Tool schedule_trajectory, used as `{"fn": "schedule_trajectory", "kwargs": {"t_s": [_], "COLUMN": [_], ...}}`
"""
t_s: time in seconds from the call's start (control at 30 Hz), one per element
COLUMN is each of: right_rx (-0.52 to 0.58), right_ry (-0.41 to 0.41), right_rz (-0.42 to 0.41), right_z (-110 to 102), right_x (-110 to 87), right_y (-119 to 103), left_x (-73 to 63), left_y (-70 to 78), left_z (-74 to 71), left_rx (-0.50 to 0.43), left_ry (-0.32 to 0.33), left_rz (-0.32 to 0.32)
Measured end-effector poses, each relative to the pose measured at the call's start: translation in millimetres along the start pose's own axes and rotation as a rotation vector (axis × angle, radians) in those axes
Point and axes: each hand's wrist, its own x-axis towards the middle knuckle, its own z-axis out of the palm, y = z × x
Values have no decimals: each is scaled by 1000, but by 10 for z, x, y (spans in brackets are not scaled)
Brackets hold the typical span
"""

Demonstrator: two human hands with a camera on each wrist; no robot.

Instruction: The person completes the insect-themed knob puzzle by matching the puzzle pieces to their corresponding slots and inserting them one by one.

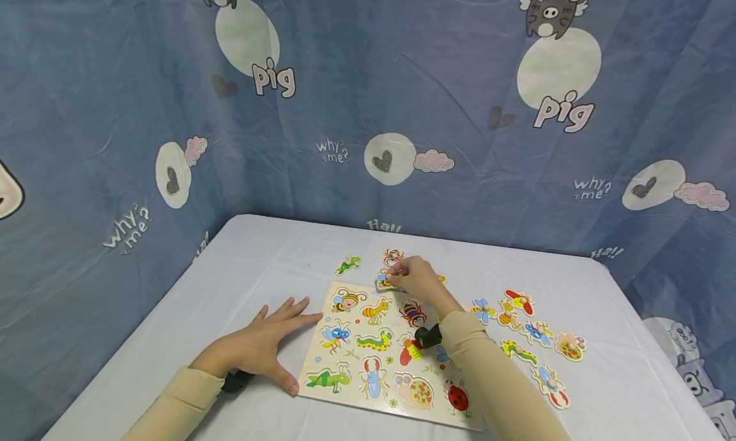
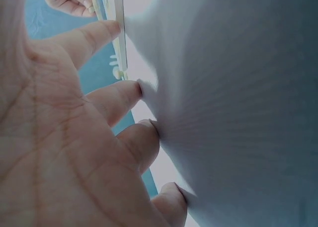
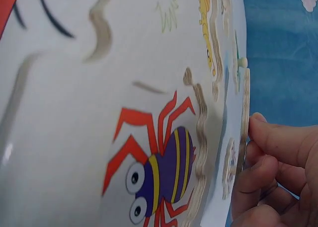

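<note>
At the far edge of the wooden puzzle board (image 1: 351,399), my right hand (image 1: 416,278) pinches a bee puzzle piece (image 1: 383,281) between thumb and fingers. The right wrist view shows this hand (image 3: 278,172) gripping a thin wooden edge, beside the board's spider picture (image 3: 169,162). My left hand (image 1: 261,342) is spread on the table at the board's left side, its thumb and index finger touching the edge. Up close in the left wrist view, the left fingertips (image 2: 133,89) press on the white cloth.
A grasshopper piece (image 1: 347,264) and a crab-like piece (image 1: 393,256) lie beyond the board. Several knobbed insect pieces, among them a caterpillar (image 1: 519,352) and a stag beetle (image 1: 550,386), lie to the right. A blue printed curtain (image 1: 345,96) hangs behind the white table (image 1: 253,255).
</note>
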Motion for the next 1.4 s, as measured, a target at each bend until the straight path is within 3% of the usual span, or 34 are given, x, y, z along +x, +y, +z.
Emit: {"fn": "schedule_trajectory", "kwargs": {"t_s": [1.4], "right_rx": [4], "right_ry": [-108], "right_rz": [-46], "right_z": [323], "right_x": [-18], "right_y": [-257], "left_x": [-26], "left_y": [19], "left_z": [-27], "left_rx": [24], "left_ry": [-1], "left_rz": [24]}}
